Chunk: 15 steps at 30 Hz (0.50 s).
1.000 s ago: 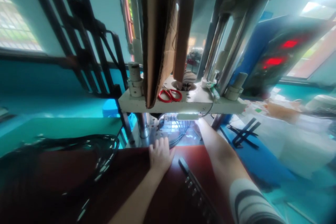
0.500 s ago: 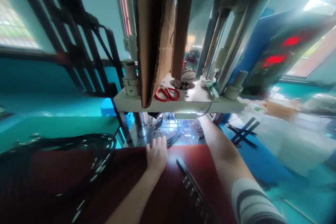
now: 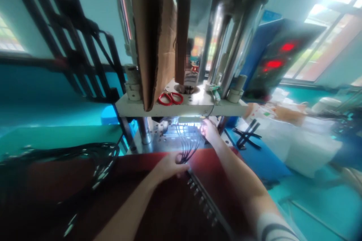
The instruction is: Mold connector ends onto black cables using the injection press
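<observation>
My left hand point(image 3: 169, 163) is closed around a bundle of thin black cables point(image 3: 186, 147) at the red table's front part. The cables fan out from it toward the lit space of a press. My right hand point(image 3: 209, 131) reaches under the press's upper plate point(image 3: 181, 110), fingers curled at the right end of the row where the cables end. What those fingers grip is too blurred to make out. Just below my left hand, a dark metal bar point(image 3: 205, 197) with a row of short pegs lies slanted on the red table point(image 3: 158, 199).
Red-handled scissors point(image 3: 170, 98) and upright cardboard point(image 3: 154, 45) rest on the upper plate. Coiled black cables point(image 3: 98, 154) lie at left. Black strips point(image 3: 247, 135) sit on a blue surface at right, near white bags point(image 3: 299, 147). A control box point(image 3: 278, 58) shows red digits.
My left hand has turned and closed on the cables, which now spread out in a fan. My right hand has drawn back from deep under the plate into sight. The view has shifted right.
</observation>
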### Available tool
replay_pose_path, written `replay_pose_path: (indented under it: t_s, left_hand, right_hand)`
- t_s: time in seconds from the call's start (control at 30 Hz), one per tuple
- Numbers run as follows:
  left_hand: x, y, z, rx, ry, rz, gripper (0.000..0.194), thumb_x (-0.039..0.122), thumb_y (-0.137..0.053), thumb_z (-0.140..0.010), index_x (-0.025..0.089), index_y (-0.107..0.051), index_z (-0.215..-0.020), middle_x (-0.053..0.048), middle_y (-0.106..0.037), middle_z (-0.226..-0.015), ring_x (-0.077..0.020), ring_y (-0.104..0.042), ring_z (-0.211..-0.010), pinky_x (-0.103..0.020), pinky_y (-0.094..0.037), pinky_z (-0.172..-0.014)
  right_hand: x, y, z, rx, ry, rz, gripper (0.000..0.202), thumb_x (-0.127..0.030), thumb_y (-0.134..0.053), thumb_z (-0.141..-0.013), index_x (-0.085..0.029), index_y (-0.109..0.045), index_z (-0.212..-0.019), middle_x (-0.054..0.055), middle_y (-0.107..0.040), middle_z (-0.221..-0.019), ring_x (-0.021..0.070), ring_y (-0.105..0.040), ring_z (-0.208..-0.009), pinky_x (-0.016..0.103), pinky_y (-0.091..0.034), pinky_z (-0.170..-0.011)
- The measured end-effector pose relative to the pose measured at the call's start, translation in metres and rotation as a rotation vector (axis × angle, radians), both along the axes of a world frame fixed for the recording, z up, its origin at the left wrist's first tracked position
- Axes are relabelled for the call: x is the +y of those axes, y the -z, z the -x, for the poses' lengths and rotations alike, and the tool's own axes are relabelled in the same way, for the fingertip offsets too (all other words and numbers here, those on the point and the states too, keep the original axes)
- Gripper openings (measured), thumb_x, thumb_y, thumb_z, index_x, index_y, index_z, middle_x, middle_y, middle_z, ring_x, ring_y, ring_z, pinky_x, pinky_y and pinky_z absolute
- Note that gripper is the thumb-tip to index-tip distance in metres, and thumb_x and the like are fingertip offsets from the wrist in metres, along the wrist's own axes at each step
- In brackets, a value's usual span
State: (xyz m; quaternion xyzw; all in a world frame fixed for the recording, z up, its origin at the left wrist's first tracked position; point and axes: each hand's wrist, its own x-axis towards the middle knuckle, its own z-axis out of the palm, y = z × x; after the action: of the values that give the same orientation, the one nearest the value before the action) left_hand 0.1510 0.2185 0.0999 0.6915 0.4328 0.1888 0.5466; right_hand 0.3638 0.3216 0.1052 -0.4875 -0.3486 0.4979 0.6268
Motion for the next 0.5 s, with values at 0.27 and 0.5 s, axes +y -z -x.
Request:
replay_pose_path:
  t_s: [0.27, 0.5]
  left_hand:
    - [-0.037, -0.01, -0.03, -0.676, 0.118, 0.714, 0.045, 0.035, -0.065, -0.071, 0.011, -0.051, -0.107, -0.01, -0.067, -0.078, -0.0165, -0.062, -0.059, -0.026, -0.047, -0.053]
    - [-0.078, -0.014, -0.05, -0.657, 0.142, 0.789, 0.018, 0.029, -0.059, -0.078, 0.011, -0.06, -0.081, 0.007, -0.038, -0.044, -0.0011, -0.026, -0.03, -0.014, -0.019, -0.032]
  right_hand:
    - [-0.107, -0.028, 0.013, 0.024, 0.052, -0.115, 0.02, -0.039, -0.053, -0.073, -0.019, -0.052, -0.077, -0.005, -0.055, -0.045, 0.0066, -0.042, -0.031, 0.015, -0.023, -0.029]
    - [-0.136, -0.016, -0.011, 0.019, 0.175, -0.121, 0.021, -0.04, -0.055, -0.071, -0.02, -0.051, -0.075, -0.006, -0.053, -0.044, 0.0083, -0.044, -0.031, 0.017, -0.028, -0.028]
